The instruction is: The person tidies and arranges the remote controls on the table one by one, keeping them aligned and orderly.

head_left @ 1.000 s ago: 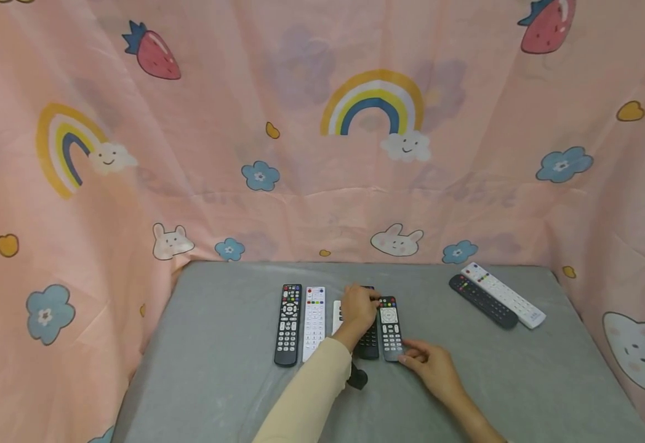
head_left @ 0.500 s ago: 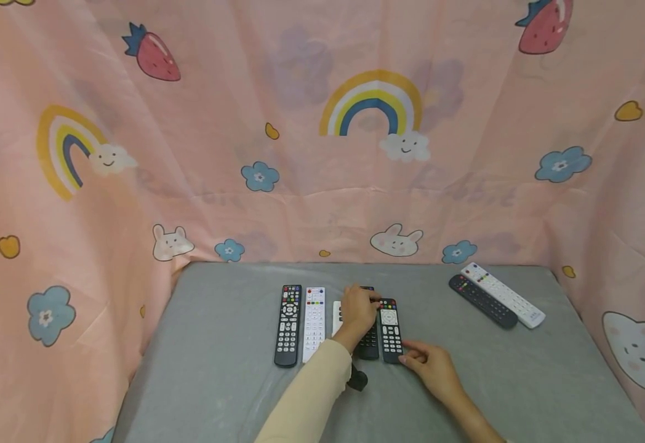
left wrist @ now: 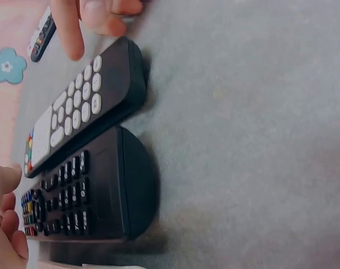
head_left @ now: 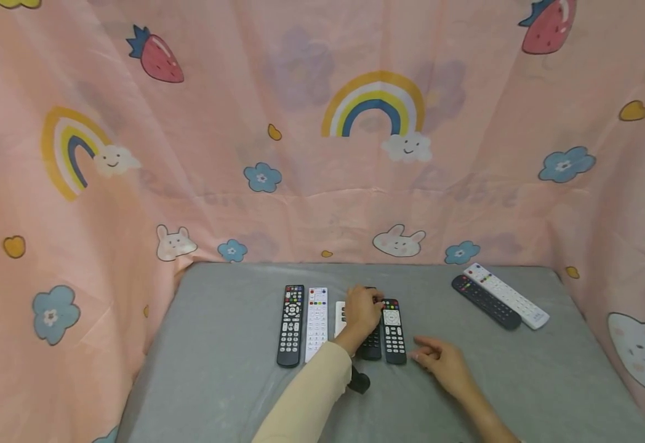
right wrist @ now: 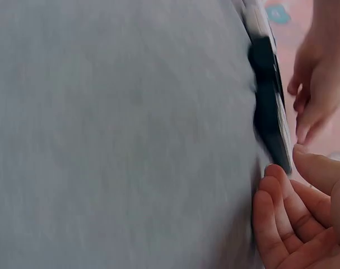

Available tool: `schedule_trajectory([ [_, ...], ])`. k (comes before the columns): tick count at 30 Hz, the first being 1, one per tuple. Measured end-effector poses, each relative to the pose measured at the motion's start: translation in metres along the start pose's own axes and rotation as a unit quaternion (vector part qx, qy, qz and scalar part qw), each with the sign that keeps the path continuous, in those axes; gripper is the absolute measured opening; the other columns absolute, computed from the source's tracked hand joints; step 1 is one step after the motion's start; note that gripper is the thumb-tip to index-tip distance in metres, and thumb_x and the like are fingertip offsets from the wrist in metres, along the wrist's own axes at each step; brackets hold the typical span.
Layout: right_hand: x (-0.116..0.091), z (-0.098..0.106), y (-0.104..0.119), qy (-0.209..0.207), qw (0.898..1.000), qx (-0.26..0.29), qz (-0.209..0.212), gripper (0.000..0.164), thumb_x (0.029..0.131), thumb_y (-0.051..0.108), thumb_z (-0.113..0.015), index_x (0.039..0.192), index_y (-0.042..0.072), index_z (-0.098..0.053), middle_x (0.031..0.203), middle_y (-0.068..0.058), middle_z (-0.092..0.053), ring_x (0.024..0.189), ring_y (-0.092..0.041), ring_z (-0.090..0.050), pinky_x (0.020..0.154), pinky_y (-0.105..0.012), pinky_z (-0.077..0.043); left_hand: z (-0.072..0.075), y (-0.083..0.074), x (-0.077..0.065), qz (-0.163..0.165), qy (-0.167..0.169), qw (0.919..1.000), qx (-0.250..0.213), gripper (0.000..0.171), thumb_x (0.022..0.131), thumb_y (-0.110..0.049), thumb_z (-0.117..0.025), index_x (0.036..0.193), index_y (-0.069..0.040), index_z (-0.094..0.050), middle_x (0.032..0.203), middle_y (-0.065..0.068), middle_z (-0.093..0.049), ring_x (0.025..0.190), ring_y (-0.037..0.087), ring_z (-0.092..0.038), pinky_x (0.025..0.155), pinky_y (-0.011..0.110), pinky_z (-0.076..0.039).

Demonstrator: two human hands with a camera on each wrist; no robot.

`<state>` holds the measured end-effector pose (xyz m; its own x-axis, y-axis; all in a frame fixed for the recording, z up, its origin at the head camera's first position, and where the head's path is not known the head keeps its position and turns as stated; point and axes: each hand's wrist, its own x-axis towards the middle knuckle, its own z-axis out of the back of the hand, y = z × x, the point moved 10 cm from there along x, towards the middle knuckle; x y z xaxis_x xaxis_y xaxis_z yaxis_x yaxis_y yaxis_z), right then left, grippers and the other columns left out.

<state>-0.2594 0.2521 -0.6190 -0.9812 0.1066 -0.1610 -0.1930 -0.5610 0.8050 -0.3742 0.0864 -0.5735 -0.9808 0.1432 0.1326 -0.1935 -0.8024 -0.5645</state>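
And a pink curtain (head_left: 206, 123) is hanging right across the back, creasing and folding as it's wrapping round both sides! Two rainbows (head_left: 378, 77) are arching over it, each one ending in a smiling cloud (head_left: 408, 147). Up top, red strawberries (head_left: 162, 60) are tilting; blue flowers (head_left: 56, 312), white rabbits (head_left: 399, 242) and yellow hearts (head_left: 632, 111) are dotting the pink, faint purple shapes (head_left: 299, 67) showing among them. Below, a grey table (head_left: 228, 344) is stretching out flat, its far edge meeting the curtain, and soft light is falling over everything.
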Motion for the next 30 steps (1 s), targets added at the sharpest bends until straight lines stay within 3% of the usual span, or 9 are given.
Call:
schedule_trajectory([
  [9,0.006,0.059,-0.032,-0.019,0.997,-0.063,-0.032,0.047,0.092,0.02,-0.067,0.132,-0.004,-0.057,0.097,-0.012,-0.074,0.065,0.0,-0.056,0.059,-0.02,-0.045,0.0,-0.021,-0.003,-0.036,0.001,0.9988,-0.033,0.012,0.089,-0.02,-0.072,0.097,-0.022,-0.08,0.085,-0.003,-0.07,0.082,0.01,-0.055,0.069,0.022,-0.039],
  [14,0.011,0.098,-0.052,-0.061,0.992,-0.096,-0.058,0.049,0.096,0.023,-0.062,0.136,-0.004,-0.053,0.104,-0.019,-0.073,0.068,-0.003,-0.057,0.058,-0.021,-0.045,-0.003,-0.034,-0.008,-0.067,0.007,0.9969,-0.041,0.012,0.09,-0.021,-0.071,0.098,-0.021,-0.08,0.087,-0.004,-0.071,0.083,0.009,-0.055,0.072,0.021,-0.038],
  [19,0.014,0.134,-0.064,-0.118,0.986,-0.106,-0.042,0.047,0.096,0.024,-0.062,0.132,-0.006,-0.056,0.098,-0.022,-0.073,0.064,0.003,-0.052,0.056,-0.021,-0.042,-0.003,-0.046,-0.013,-0.089,0.01,0.9941,-0.06,0.012,0.09,-0.017,-0.07,0.098,-0.018,-0.079,0.09,-0.003,-0.072,0.085,0.008,-0.057,0.076,0.021,-0.042],
  [23,0.014,0.162,-0.071,-0.177,0.979,-0.104,-0.012,0.044,0.094,0.023,-0.066,0.124,-0.008,-0.061,0.081,-0.016,-0.073,0.056,0.01,-0.048,0.053,-0.017,-0.039,-0.009,-0.051,-0.014,-0.094,0.019,0.9926,-0.075,0.013,0.09,-0.016,-0.069,0.099,-0.018,-0.079,0.091,-0.003,-0.071,0.086,0.007,-0.057,0.08,0.021,-0.043],
  [26,0.015,0.178,-0.08,-0.213,0.971,-0.103,-0.024,0.042,0.094,0.022,-0.067,0.121,-0.009,-0.063,0.075,-0.014,-0.071,0.053,0.01,-0.046,0.05,-0.017,-0.038,-0.013,-0.053,-0.014,-0.098,0.019,0.9917,-0.081,0.012,0.09,-0.016,-0.07,0.097,-0.018,-0.079,0.089,-0.003,-0.071,0.084,0.007,-0.057,0.079,0.019,-0.043],
  [30,0.018,0.187,-0.089,-0.222,0.967,-0.114,-0.052,0.041,0.094,0.022,-0.065,0.121,-0.009,-0.063,0.078,-0.019,-0.071,0.052,0.006,-0.046,0.049,-0.02,-0.036,-0.02,-0.055,-0.014,-0.095,0.026,0.9913,-0.087,0.011,0.091,-0.017,-0.07,0.098,-0.018,-0.079,0.089,-0.003,-0.07,0.082,0.005,-0.054,0.074,0.015,-0.041],
])
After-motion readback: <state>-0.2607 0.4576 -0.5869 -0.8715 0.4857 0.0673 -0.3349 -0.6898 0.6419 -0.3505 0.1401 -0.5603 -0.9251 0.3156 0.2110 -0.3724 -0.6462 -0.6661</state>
